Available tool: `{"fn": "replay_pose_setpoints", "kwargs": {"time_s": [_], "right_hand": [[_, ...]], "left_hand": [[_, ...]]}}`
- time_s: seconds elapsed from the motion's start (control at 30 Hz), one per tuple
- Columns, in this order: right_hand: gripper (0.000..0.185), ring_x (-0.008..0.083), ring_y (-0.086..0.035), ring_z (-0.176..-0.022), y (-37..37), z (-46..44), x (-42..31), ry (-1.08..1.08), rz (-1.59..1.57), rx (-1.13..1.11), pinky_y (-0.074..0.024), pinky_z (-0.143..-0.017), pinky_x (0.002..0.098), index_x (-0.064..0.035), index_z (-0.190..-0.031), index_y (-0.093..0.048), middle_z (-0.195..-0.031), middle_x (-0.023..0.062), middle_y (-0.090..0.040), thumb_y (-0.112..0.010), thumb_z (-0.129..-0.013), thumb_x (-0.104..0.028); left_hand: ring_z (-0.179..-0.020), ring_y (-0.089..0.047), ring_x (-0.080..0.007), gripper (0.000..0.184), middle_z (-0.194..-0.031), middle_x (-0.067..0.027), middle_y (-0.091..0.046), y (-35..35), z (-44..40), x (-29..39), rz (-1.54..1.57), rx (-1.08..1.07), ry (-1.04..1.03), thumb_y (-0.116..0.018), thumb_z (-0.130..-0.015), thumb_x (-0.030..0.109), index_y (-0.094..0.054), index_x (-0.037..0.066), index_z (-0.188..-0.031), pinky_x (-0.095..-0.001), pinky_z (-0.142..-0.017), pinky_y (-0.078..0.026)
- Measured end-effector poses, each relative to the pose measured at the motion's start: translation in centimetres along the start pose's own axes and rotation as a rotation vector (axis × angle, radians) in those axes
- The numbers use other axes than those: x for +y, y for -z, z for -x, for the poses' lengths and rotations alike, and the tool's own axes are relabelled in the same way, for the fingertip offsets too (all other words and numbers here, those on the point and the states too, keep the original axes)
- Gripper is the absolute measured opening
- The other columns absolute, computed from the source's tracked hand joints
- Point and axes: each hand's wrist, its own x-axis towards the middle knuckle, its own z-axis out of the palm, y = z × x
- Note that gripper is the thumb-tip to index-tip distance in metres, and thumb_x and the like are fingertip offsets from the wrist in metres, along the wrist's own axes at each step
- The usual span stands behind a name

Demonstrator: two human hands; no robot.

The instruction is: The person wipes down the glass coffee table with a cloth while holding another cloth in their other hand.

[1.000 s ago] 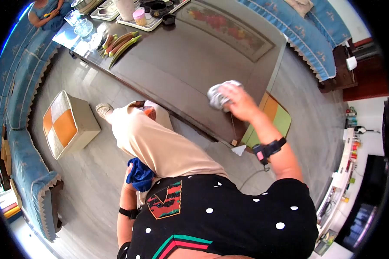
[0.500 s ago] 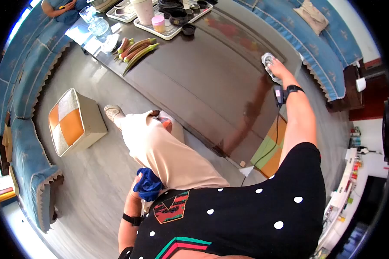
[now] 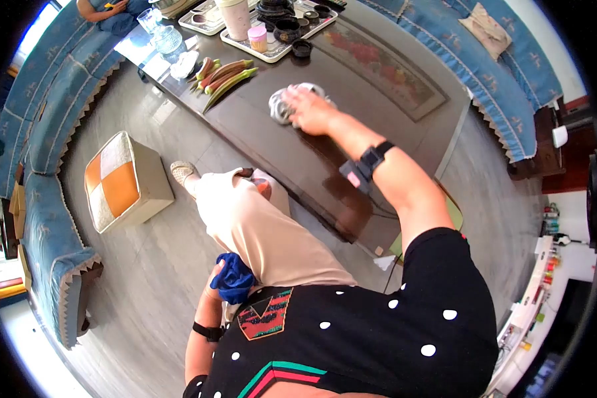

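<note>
My right hand [image 3: 312,114] presses a crumpled grey-white cloth [image 3: 280,107] onto the dark glossy table [image 3: 371,166], near its middle. The fingers are bent over the cloth and slightly blurred. Down by my lap, my left hand [image 3: 213,284] grips a bunched dark blue cloth [image 3: 234,278], which hides most of its fingers. Several okra-like green and reddish pods [image 3: 225,76] lie on the table to the left of the grey-white cloth.
Trays [image 3: 270,57] with a tall cup, a pink-lidded jar and black tea ware stand at the far end, beside glass vessels [image 3: 168,41]. An orange-and-white stool [image 3: 123,182] sits on the floor. Blue sofas [image 3: 43,212] line the room; another person [image 3: 116,13] sits far left.
My right hand has swept the grey-white cloth leftward across the table, from the right edge to near the pods. My left hand still holds the blue cloth. The view has shifted slightly.
</note>
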Motion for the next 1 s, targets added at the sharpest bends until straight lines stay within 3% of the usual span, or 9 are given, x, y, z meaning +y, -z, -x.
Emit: {"fn": "replay_pose_setpoints", "kwargs": {"time_s": [0.2,0.47,0.53,0.63,0.67,0.77,0.87,0.93,1.0], "right_hand": [[0.063,0.0321,-0.038,-0.131,2.1,10.1,-9.1,0.115,-0.224,0.122,-0.0307,-0.11,0.0405,-0.0075,-0.133,-0.047,-0.14,0.0171,-0.042,-0.07,-0.075,-0.019],[0.049,0.0321,-0.053,-0.116,5.2,22.9,-8.7,-0.092,-0.175,0.128,-0.0428,-0.099,0.0387,-0.012,-0.123,-0.055,-0.124,0.0156,-0.056,-0.063,-0.075,-0.01],[0.039,0.0291,-0.058,-0.107,5.6,24.8,-6.5,-0.251,-0.473,0.245,-0.0449,-0.094,0.035,-0.0071,-0.118,-0.057,-0.116,0.0132,-0.061,-0.055,-0.079,-0.006],[0.031,0.0156,-0.06,-0.1,10.4,25.7,-4.8,-0.699,-1.602,0.268,-0.0458,-0.089,0.0292,-0.0002,-0.116,-0.057,-0.11,0.0038,-0.063,-0.041,-0.09,-0.004],[0.031,0.0156,-0.06,-0.099,11.4,25.8,-4.2,-0.692,-1.85,0.33,-0.0451,-0.09,0.0284,-0.0016,-0.119,-0.057,-0.111,0.0049,-0.063,-0.043,-0.092,-0.007],[0.032,0.015,-0.059,-0.101,13.3,26.6,-2.4,-0.736,-1.899,0.448,-0.0444,-0.092,0.0293,-0.0024,-0.122,-0.056,-0.112,0.0051,-0.063,-0.045,-0.093,-0.009],[0.037,0.0188,-0.055,-0.112,10.0,28.4,2.5,-0.777,-1.602,0.502,-0.0415,-0.098,0.0322,-0.0012,-0.126,-0.053,-0.122,0.0099,-0.059,-0.051,-0.092,-0.016],[0.045,0.0219,-0.047,-0.124,8.1,29.4,4.0,-1.052,-0.894,0.574,-0.0376,-0.102,0.0332,0.0002,-0.129,-0.051,-0.132,0.0161,-0.052,-0.058,-0.089,-0.021],[0.059,0.0263,-0.04,-0.131,6.6,29.8,4.4,-1.04,-1.001,0.593,-0.0343,-0.105,0.0345,0.0017,-0.133,-0.046,-0.138,0.022,-0.044,-0.065,-0.085,-0.027]], "left_hand": [[-0.096,-0.063,-0.0305,0.06,-0.107,-0.0156,-0.062,1.7,-0.5,-0.7,-0.01,0.009,-0.027,-0.057,-0.086,0.053,-0.051,0.003,-0.118,-0.0429,-0.089,-0.051],[-0.094,-0.063,-0.0412,0.072,-0.116,-0.0231,-0.058,1.8,-0.3,-1.2,0.004,-0.047,-0.052,-0.049,-0.086,0.06,-0.043,0.004,-0.131,-0.0552,-0.082,-0.053],[-0.093,-0.063,-0.0407,0.073,-0.116,-0.0228,-0.058,2.0,-0.5,-1.1,0.024,-0.041,-0.055,-0.048,-0.086,0.06,-0.042,0.004,-0.132,-0.0546,-0.08,-0.054],[-0.09,-0.063,-0.0409,0.071,-0.111,-0.0223,-0.06,2.4,-0.4,-1.3,0.026,-0.095,-0.027,-0.046,-0.087,0.061,-0.045,0.004,-0.13,-0.0539,-0.079,-0.054],[-0.09,-0.063,-0.0412,0.071,-0.111,-0.0224,-0.06,2.5,-0.8,-1.1,0.008,-0.142,-0.041,-0.046,-0.087,0.061,-0.045,0.005,-0.13,-0.0536,-0.08,-0.054],[-0.091,-0.063,-0.0418,0.072,-0.112,-0.0228,-0.06,2.3,-0.8,-1.0,-0.016,-0.172,-0.04,-0.044,-0.087,0.062,-0.045,0.005,-0.131,-0.0532,-0.081,-0.053],[-0.091,-0.063,-0.0417,0.073,-0.112,-0.0229,-0.06,2.3,-0.8,-1.1,-0.031,-0.165,-0.066,-0.042,-0.087,0.063,-0.045,0.006,-0.132,-0.0529,-0.081,-0.053],[-0.091,-0.063,-0.041,0.074,-0.112,-0.0222,-0.06,1.7,-0.3,-0.9,-0.016,-0.149,-0.018,-0.042,-0.087,0.064,-0.044,0.006,-0.132,-0.0526,-0.081,-0.054],[-0.092,-0.063,-0.0397,0.074,-0.114,-0.0204,-0.06,1.5,-0.2,-1.1,-0.029,-0.105,-0.054,-0.043,-0.086,0.064,-0.044,0.007,-0.132,-0.0523,-0.081,-0.054]]}}
